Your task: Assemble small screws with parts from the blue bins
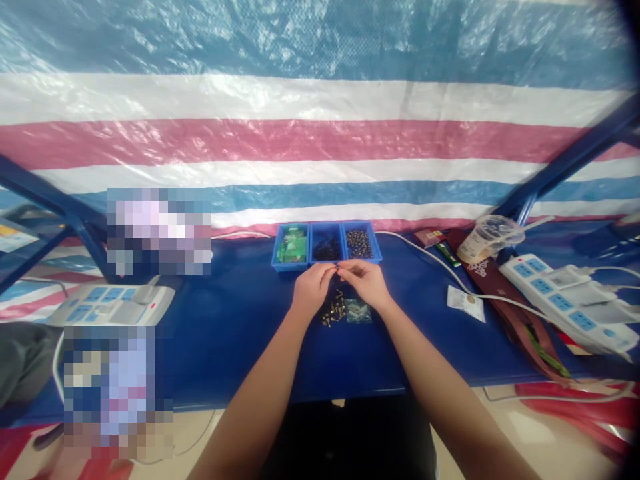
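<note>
My left hand (314, 288) and my right hand (367, 280) meet fingertip to fingertip just in front of three joined blue bins. Both are pinched closed around something too small to make out. The left bin (276, 256) holds green packets, the middle bin (326, 229) dark small parts, and the right bin (379, 252) many small metallic pieces. Below my hands, several brass-coloured screw-like pieces (334, 312) lie loose on the blue table (225, 340). Beside them, between my forearms, is a small clear packet with light parts (359, 312).
White power strips stand at left (163, 303) and right (553, 293). A clear cup (483, 240), a brown strap bag (505, 303), a white packet (466, 303) and a cable lie right. Striped sheeting (320, 140) hangs behind. A dark sleeve (25, 360) shows at far left.
</note>
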The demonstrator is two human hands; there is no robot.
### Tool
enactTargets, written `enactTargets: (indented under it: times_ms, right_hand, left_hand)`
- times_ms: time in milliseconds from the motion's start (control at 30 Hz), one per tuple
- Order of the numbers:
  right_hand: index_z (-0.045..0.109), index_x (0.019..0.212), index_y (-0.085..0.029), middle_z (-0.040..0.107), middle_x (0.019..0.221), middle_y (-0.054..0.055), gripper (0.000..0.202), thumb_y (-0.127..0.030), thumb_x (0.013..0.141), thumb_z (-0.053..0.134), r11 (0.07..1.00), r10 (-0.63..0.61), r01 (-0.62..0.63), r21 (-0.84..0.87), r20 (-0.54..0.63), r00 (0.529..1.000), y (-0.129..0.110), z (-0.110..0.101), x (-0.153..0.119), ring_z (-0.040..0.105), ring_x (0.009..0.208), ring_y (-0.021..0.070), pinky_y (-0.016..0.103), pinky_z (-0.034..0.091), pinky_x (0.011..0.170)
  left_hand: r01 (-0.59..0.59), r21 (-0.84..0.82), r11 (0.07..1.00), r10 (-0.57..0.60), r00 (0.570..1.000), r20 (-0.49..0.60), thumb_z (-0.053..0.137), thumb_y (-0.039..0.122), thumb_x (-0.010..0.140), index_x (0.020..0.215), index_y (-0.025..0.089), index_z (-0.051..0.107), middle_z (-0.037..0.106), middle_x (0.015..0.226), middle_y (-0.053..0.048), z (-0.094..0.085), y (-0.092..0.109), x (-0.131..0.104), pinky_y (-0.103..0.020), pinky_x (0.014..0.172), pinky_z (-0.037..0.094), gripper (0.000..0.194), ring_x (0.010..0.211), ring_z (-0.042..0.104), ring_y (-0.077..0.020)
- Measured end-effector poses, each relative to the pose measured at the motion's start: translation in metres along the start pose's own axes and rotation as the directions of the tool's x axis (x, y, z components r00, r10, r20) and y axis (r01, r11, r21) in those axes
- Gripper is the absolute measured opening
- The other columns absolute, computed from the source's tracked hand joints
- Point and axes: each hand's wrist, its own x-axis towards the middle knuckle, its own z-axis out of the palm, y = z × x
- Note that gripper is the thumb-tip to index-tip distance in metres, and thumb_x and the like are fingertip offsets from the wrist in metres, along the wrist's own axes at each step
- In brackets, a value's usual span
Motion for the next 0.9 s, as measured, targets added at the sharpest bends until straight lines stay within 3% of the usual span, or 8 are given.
enactTargets:
  times_ms: [133,733,900]
  right_hand:
    - [0.073,0.093,-0.018,0.073,0.079,0.005,0.035,-0.046,0.072,0.075,1.0,-0.02,0.019,-0.017,-0.012,1.0,0.0005,-0.0016,0.0006,0.066,0.065,0.0154,0.031,0.057,0.066]
    - [0.072,0.089,-0.019,0.071,0.079,0.004,0.029,-0.043,0.073,0.076,0.997,-0.077,0.077,-0.027,-0.015,0.997,-0.0016,0.0005,-0.0016,0.065,0.068,0.0155,0.03,0.055,0.067]
    - [0.072,0.088,-0.019,0.071,0.078,0.004,0.027,-0.043,0.074,0.074,0.998,-0.06,0.059,-0.028,-0.046,0.997,-0.0019,-0.0006,-0.0006,0.063,0.062,0.014,0.028,0.054,0.062]
  left_hand:
    - [-0.029,-0.007,1.0,0.029,0.999,-0.021,0.047,0.03,0.097,0.111,0.02,0.065,0.071,0.109,-0.006,0.003,-0.0028,-0.0006,-0.029,0.09,0.051,0.025,0.097,0.066,-0.0167]
    - [-0.072,0.045,0.996,0.072,0.997,0.009,0.044,0.026,0.098,0.109,0.019,0.067,0.072,0.1,-0.006,-0.0009,-0.0008,0.0003,-0.028,0.084,0.052,0.026,0.09,0.067,-0.0162]
    - [-0.11,0.094,0.989,0.117,0.99,-0.075,0.05,0.028,0.096,0.112,0.02,0.068,0.073,0.104,-0.006,0.0042,-0.0075,-0.0015,-0.031,0.085,0.053,0.025,0.09,0.069,-0.0176]
